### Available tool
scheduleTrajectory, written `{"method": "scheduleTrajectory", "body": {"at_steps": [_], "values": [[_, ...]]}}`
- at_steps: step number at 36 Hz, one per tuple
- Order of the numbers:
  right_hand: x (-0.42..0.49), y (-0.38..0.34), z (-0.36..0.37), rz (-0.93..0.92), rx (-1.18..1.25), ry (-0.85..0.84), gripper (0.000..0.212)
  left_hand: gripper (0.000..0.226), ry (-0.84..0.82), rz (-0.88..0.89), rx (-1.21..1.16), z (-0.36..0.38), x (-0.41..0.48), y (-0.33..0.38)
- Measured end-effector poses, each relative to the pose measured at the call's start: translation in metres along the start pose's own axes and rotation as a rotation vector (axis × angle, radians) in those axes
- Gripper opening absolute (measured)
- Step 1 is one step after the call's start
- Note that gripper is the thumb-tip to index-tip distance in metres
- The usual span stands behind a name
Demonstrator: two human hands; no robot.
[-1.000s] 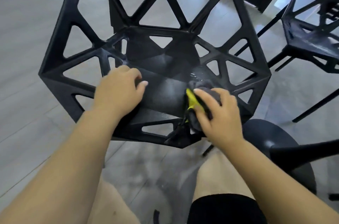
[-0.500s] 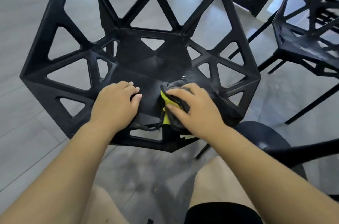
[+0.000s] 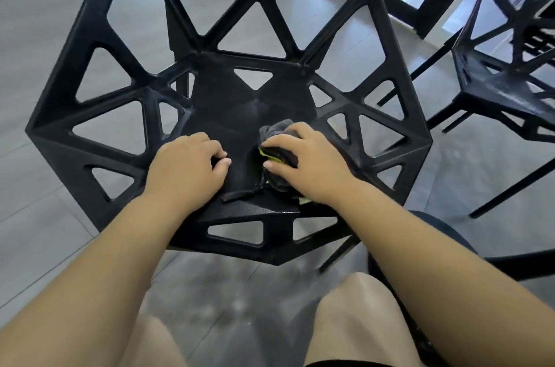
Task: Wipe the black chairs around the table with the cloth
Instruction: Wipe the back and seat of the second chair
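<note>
Right hand clamps the bunched grey cloth against the black chair seat. Left hand rests beside it, fingers curled, gripping nothing.

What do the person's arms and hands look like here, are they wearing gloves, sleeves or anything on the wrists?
No gloves: the left hand and the right hand are bare, with short, unpainted nails. Both forearms are uncovered as far as the picture's edge, so no sleeves show. No watch, ring or bracelet is visible on either wrist or on the fingers.
</note>
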State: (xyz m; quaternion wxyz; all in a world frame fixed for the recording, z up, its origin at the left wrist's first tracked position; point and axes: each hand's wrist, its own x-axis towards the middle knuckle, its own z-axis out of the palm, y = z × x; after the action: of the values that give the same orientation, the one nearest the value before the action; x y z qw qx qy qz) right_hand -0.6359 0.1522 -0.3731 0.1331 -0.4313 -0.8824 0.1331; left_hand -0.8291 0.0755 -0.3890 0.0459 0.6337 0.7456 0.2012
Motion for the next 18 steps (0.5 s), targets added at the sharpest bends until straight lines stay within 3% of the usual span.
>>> {"method": "scheduleTrajectory", "body": {"at_steps": [5, 10, 13, 15, 18], "values": [[0.008, 0.045, -0.015, 0.013, -0.031, -0.002, 0.030, 0.025, -0.015, -0.048, 0.053, 0.003, 0.021, 0.002], [0.040, 0.076, -0.019, 0.341, -0.342, 0.129, 0.032, 0.035, -0.034, -0.059, 0.009, 0.015, 0.025, -0.003], [0.064, 0.052, -0.004, 0.460, -0.226, 0.115, 0.032, 0.030, -0.049, -0.036, 0.007, 0.017, 0.028, -0.005], [0.070, 0.028, 0.010, 0.389, -0.126, 0.075, 0.031, 0.029, -0.054, -0.044, -0.012, 0.016, 0.028, -0.005], [0.058, -0.007, 0.021, 0.112, -0.042, -0.002, 0.027, 0.032, -0.049, -0.037, -0.045, 0.014, 0.029, -0.007]]}}
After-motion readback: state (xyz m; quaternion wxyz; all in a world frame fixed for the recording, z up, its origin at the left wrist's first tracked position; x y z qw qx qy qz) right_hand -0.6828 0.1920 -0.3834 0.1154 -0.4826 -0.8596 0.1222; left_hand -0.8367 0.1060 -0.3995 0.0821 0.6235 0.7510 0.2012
